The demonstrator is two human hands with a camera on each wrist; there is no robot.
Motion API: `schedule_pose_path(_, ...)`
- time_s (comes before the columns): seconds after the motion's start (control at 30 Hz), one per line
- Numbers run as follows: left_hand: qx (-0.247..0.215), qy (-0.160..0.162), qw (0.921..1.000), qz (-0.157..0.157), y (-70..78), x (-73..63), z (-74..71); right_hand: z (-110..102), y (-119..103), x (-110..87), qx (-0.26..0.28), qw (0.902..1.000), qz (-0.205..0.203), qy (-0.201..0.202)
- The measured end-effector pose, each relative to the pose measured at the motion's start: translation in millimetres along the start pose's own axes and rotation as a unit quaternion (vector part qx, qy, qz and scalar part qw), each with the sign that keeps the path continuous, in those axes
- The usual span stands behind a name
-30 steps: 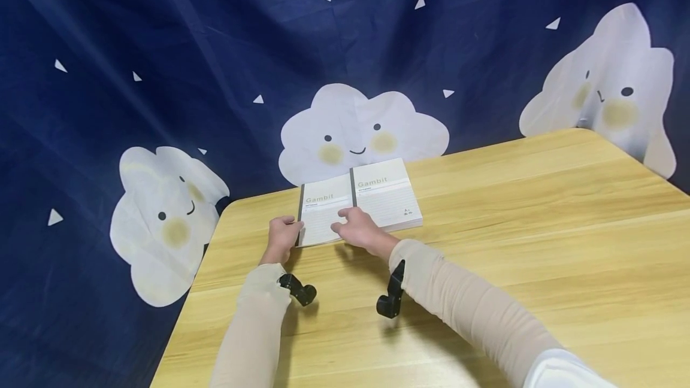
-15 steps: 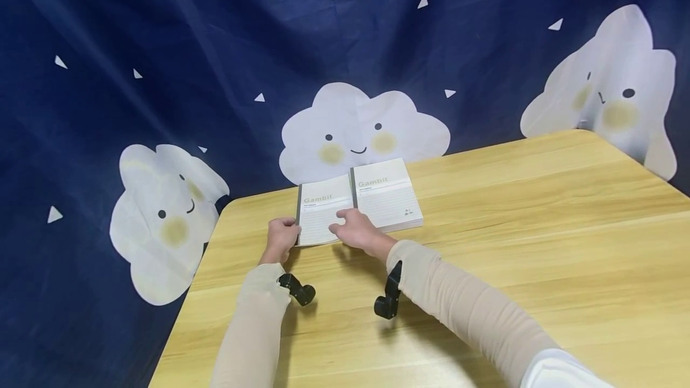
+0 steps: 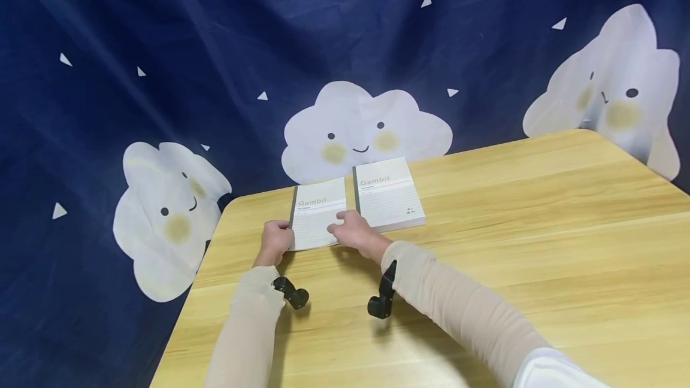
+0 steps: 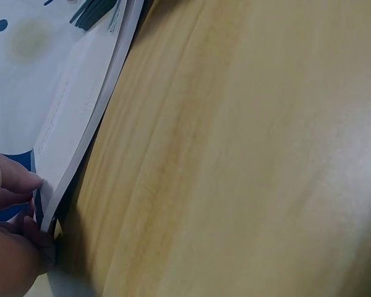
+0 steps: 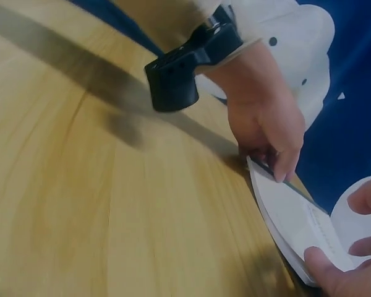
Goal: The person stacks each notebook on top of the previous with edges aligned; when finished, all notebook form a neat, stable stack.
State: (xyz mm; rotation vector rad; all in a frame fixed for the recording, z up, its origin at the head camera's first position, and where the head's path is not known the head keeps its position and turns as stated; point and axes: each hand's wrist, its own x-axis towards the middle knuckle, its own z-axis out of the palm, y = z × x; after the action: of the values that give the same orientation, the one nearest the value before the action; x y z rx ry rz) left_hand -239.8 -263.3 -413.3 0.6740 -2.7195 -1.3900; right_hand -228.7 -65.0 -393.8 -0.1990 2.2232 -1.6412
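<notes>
Two white Gambit notebooks with dark spines lie side by side in the head view, a narrow gap of table between them. My left hand point(image 3: 275, 239) pinches the lower spine corner of the left notebook point(image 3: 318, 208); the left wrist view shows thumb and fingers point(image 4: 18, 176) on that corner. My right hand point(image 3: 358, 233) lies over the left notebook's lower right part, its thumb touching the cover near the front edge and its other fingers apart in the right wrist view. Just beyond it rests the right notebook point(image 3: 385, 193).
The wooden table point(image 3: 485, 244) extends to the right and toward me. A dark blue curtain point(image 3: 242, 29) with cloud faces hangs behind its back edge. Each wrist carries a black camera mount point(image 3: 384, 295).
The left notebook has slid left with my left hand, opening a gap beside the right notebook. My right hand has shifted slightly left; the right notebook stays in place.
</notes>
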Motion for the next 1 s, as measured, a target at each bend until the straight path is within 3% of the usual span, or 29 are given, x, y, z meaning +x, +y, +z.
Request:
schedule_pose_path(0.2,0.013,-0.004,0.9999,0.010,-4.5,2.3,-1.3,-2.1,-1.9,4.0,0.120,0.9923,0.027,0.012)
schedule_pose_path(0.43,0.006,-0.008,0.9999,0.007,-5.0,0.5,-4.5,-2.0,-3.7,7.4,0.171,0.9842,0.032,0.030)
schedule_pose_path(0.6,-0.012,-0.009,0.9999,0.001,-5.5,-0.7,-6.0,0.9,-5.7,5.4,0.158,0.9868,0.021,0.030)
schedule_pose_path(0.8,-0.059,-0.013,0.9980,0.018,-6.5,-2.0,-5.7,0.4,-4.1,5.3,0.123,0.9916,-0.005,0.040)
schedule_pose_path(1.0,-0.118,-0.004,0.9925,0.032,-11.3,-0.9,-4.3,-6.1,-2.6,5.8,0.047,0.9973,-0.037,0.044)
